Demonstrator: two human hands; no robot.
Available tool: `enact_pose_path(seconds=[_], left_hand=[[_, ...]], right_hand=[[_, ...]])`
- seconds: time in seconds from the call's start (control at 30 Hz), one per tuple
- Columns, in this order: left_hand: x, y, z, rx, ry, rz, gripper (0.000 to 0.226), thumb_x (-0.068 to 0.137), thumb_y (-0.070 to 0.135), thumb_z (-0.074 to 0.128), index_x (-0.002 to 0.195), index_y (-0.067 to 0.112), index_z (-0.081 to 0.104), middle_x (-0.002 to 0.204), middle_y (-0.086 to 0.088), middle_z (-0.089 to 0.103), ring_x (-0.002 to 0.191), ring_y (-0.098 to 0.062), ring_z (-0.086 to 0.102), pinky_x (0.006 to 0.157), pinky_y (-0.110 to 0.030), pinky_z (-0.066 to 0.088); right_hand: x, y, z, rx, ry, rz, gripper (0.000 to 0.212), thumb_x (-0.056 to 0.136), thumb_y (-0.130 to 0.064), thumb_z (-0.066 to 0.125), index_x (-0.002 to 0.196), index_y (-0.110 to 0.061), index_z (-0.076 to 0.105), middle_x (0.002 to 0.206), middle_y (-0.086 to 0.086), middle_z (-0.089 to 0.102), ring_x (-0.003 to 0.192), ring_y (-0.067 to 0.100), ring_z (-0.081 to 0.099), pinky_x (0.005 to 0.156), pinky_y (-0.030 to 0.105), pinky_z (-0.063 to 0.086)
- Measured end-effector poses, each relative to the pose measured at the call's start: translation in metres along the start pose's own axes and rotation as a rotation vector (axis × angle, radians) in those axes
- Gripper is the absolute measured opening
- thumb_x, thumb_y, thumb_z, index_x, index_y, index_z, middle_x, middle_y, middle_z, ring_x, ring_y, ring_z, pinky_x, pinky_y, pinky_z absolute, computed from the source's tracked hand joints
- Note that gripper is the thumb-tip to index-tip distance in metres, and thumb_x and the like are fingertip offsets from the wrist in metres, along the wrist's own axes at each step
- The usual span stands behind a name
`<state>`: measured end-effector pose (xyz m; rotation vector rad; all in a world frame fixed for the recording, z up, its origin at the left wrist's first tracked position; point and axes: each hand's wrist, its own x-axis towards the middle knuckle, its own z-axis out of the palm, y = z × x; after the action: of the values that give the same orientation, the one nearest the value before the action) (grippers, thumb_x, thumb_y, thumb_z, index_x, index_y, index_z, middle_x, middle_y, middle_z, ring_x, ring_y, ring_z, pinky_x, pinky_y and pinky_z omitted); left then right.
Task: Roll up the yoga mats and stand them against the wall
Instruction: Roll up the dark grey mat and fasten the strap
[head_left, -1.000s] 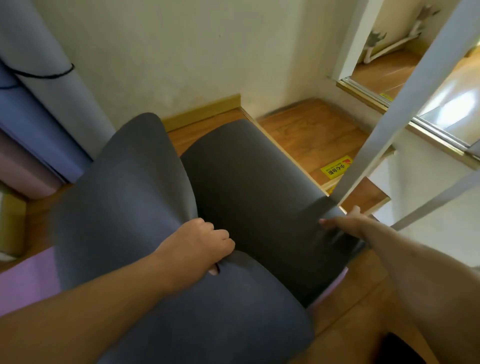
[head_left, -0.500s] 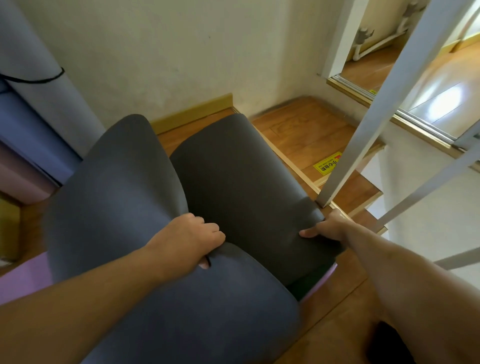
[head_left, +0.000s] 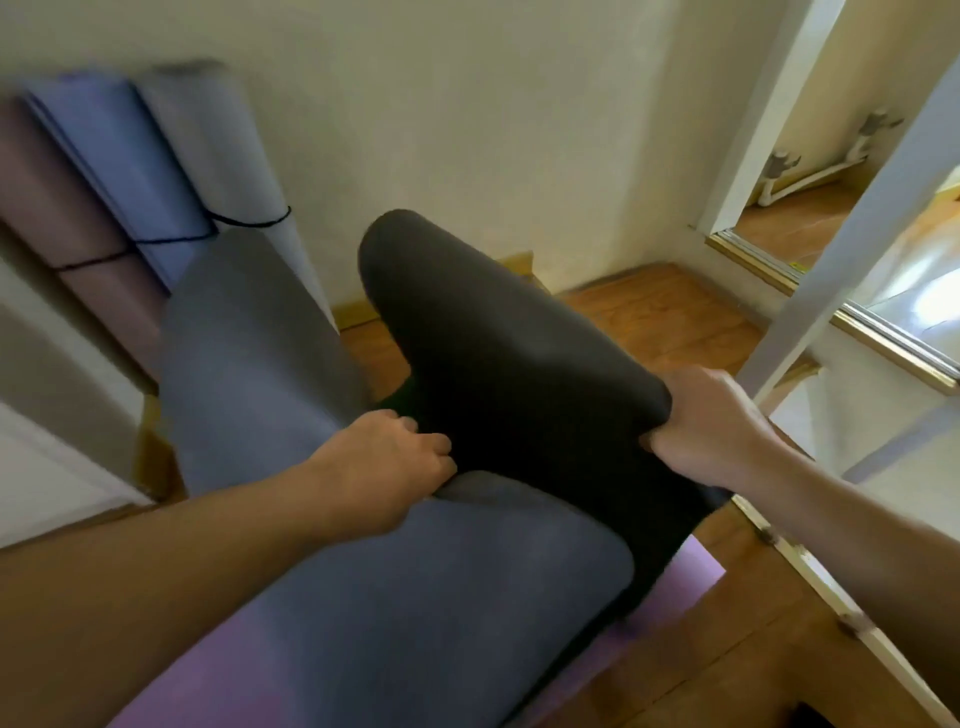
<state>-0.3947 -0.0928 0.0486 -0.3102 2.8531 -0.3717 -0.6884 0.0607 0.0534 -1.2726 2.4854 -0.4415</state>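
Between both hands, the floppy dark grey foam yoga mat hung lifted off the floor, long axis toward the wall, left hand and right hand each gripping a fold.

Home interior, small room corner: wooden plank floor, cream plaster wall with yellow skirting, white slanted ladder rail, doorway to another wood-floored room, rolled mats stood against the wall.

Left hand and right hand clench, arms outstretched.
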Motion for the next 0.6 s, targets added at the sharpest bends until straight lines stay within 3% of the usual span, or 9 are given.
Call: enact_pose_path(seconds=[0.1, 0.2, 0.3, 0.37, 0.47, 0.6], left_hand=[[-0.047, 0.000, -0.048, 0.071, 0.004, 0.002, 0.032, 0.091, 0.012, 0.054, 0.120, 0.023, 0.063, 0.111, 0.001, 0.059, 0.077, -0.020, 0.048, 0.072, -0.037, 0.047], [-0.101, 0.005, -0.098, 0.101, 0.009, -0.042, 0.031, 0.098, 0.014, 0.052, 0.128, 0.020, 0.056, 0.121, -0.001, 0.054, 0.082, -0.022, 0.048, 0.076, -0.039, 0.047], [-0.164, 0.010, -0.135, 0.131, 0.057, -0.142, 0.033, 0.099, 0.015, 0.056, 0.132, 0.017, 0.052, 0.125, -0.005, 0.053, 0.087, -0.026, 0.057, 0.077, -0.041, 0.052], [-0.207, 0.015, -0.153, 0.145, 0.111, -0.233, 0.035, 0.099, 0.016, 0.060, 0.133, 0.017, 0.050, 0.123, -0.006, 0.053, 0.079, -0.023, 0.049, 0.074, -0.041, 0.051], [-0.266, 0.019, -0.169, 0.136, 0.216, -0.375, 0.038, 0.099, 0.017, 0.061, 0.135, 0.018, 0.048, 0.125, -0.006, 0.051, 0.076, -0.020, 0.040, 0.070, -0.038, 0.044], [-0.324, 0.014, -0.167, 0.118, 0.294, -0.491, 0.038, 0.098, 0.017, 0.061, 0.134, 0.017, 0.051, 0.125, -0.005, 0.052, 0.083, -0.022, 0.054, 0.074, -0.037, 0.045]], right_hand=[[-0.048, -0.063, -0.037, -0.076, -0.015, -0.202, 0.027, 0.082, -0.007, 0.071, 0.082, -0.033, 0.064, 0.079, -0.010, 0.067, 0.078, 0.012, 0.065, 0.064, 0.029, 0.053], [-0.087, -0.123, -0.075, -0.136, 0.029, -0.412, 0.039, 0.083, -0.007, 0.074, 0.076, -0.041, 0.055, 0.079, -0.017, 0.062, 0.079, 0.003, 0.058, 0.067, 0.025, 0.046], [-0.121, -0.180, -0.115, -0.168, 0.090, -0.585, 0.050, 0.076, -0.001, 0.073, 0.073, -0.047, 0.055, 0.075, -0.016, 0.057, 0.077, 0.007, 0.057, 0.063, 0.030, 0.041], [-0.144, -0.218, -0.138, -0.173, 0.168, -0.696, 0.062, 0.072, 0.003, 0.070, 0.076, -0.057, 0.056, 0.073, -0.017, 0.056, 0.076, 0.011, 0.058, 0.063, 0.033, 0.041], [-0.175, -0.276, -0.156, -0.197, 0.233, -0.789, 0.061, 0.072, 0.005, 0.070, 0.095, -0.051, 0.070, 0.076, -0.025, 0.055, 0.082, 0.015, 0.055, 0.066, 0.032, 0.038], [-0.191, -0.343, -0.148, -0.233, 0.267, -0.872, 0.065, 0.072, 0.003, 0.068, 0.117, -0.043, 0.075, 0.089, -0.020, 0.060, 0.092, 0.018, 0.055, 0.071, 0.035, 0.041]])
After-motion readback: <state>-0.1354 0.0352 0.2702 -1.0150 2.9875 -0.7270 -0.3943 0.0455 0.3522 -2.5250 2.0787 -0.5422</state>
